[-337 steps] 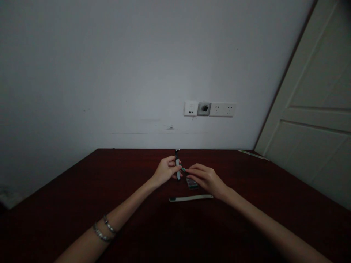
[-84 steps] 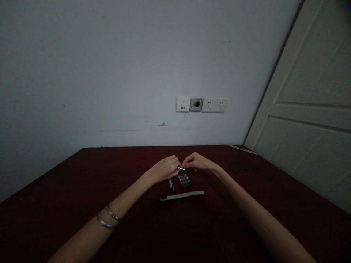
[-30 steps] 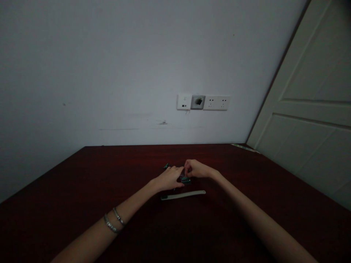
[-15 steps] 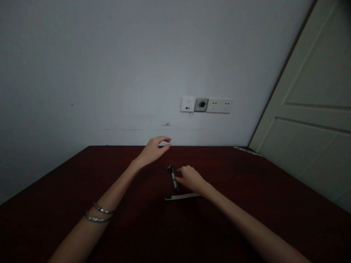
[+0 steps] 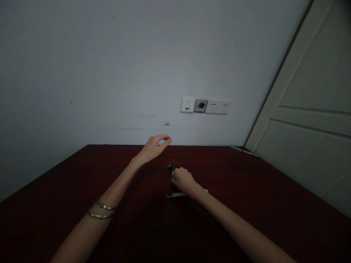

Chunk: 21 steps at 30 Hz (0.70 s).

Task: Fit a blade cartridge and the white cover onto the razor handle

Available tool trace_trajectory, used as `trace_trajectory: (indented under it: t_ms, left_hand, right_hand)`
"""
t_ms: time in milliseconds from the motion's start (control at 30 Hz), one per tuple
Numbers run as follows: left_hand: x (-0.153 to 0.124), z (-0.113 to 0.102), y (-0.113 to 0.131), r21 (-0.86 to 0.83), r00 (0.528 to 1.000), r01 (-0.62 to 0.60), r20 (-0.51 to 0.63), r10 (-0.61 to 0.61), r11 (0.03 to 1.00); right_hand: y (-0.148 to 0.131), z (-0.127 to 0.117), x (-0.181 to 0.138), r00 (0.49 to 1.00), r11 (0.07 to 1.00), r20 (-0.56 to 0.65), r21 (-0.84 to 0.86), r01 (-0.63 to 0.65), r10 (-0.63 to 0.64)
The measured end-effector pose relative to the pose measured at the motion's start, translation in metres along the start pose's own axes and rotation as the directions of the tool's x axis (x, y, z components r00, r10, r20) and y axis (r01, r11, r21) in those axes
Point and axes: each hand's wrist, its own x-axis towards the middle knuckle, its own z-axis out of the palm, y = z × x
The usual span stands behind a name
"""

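Observation:
My right hand rests on the dark red table with its fingers curled over the handle of a razor. Only the razor's dark green head sticks out past the knuckles. A white flat strip lies just in front of that hand, partly under the wrist. My left hand hovers above the far part of the table, thumb and fingertips drawn together in a loose pinch. Whether anything sits in that pinch is too small to see. Two metal bangles circle my left forearm.
A grey wall stands right behind the table with a row of sockets. A pale door angles in on the right. A thin light strip lies at the table's far right corner.
My left hand has lifted off the table and away from the razor, and its fingers have drawn closer together. My right hand has slid over the razor handle. The small clear case is hidden now.

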Motion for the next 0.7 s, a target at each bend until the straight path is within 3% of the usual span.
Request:
trace_trajectory:
  t_ms: [167,333,400,533,700]
  left_hand:
    - [0.000,0.002,0.001,0.010,1.000,-0.012,0.013,0.011,1.000]
    - [-0.002,0.012,0.000,0.038,0.996,-0.026,0.089,0.022,0.999]
    - [-0.005,0.023,-0.002,0.028,0.975,-0.027,0.220,0.020,0.999]
    - [-0.019,0.060,-0.007,0.014,0.867,-0.063,0.495,0.048,0.998]
    - [-0.030,0.103,-0.009,0.195,0.858,-0.154,0.513,0.033,0.969]
  right_hand:
    - [0.010,-0.007,-0.001,0.999,0.999,-0.027,0.038,-0.021,0.022]
    - [0.060,-0.028,-0.007,0.995,0.995,-0.079,0.078,-0.061,0.067]
    - [0.090,-0.036,-0.014,0.989,0.991,-0.094,0.083,-0.107,0.115]
    - [0.152,-0.044,-0.037,0.971,0.975,-0.098,0.072,-0.212,0.218]
    - [0.199,-0.040,-0.068,0.954,0.955,-0.063,0.056,-0.290,0.293]
